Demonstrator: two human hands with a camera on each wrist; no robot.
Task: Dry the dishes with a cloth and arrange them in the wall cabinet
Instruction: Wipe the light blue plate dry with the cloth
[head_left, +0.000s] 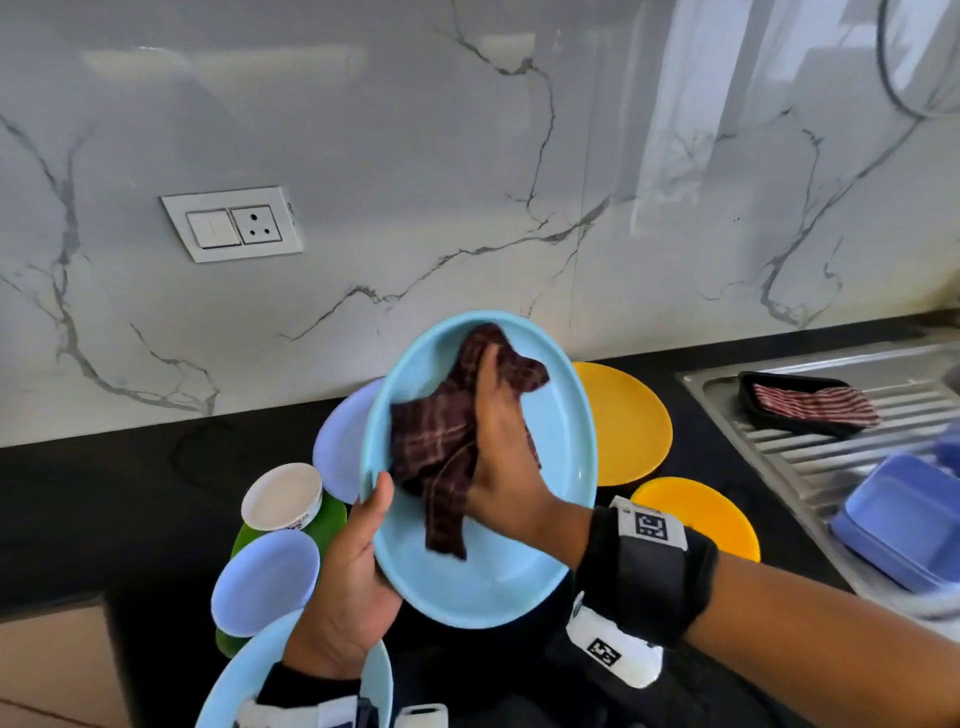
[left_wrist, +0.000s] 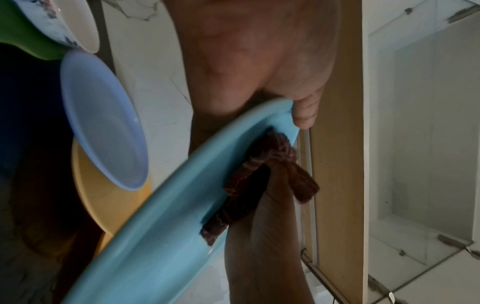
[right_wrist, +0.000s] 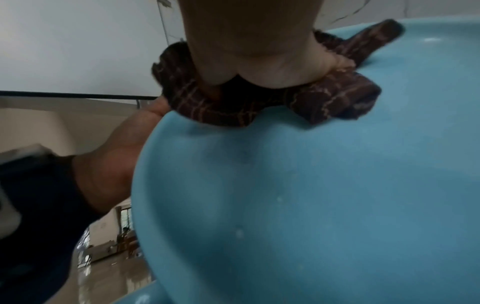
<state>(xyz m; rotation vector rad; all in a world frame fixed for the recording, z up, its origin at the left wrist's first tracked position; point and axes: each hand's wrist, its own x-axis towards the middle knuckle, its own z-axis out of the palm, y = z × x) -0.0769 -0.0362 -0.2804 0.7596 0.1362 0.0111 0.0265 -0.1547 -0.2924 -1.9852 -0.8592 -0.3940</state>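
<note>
Above the black surface (head_left: 104, 493), our left hand (head_left: 353, 582) grips the rim of the tilted light-blue oval plastic dish (head_left: 493, 582), while our right hand (head_left: 506, 467) presses the dark maroon checked cloth (head_left: 436, 441), apparently bunched between its fingers, against the dish's inner face.

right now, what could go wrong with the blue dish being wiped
The left hand holds the tilted blue dish by one edge, in the air; the right hand pushing the checked cloth into it could lever it loose.
If it slips, it would likely hit the lavender plate or white cup on the counter beneath.
Droplets show on its lower part; not ready to shelve.
</note>
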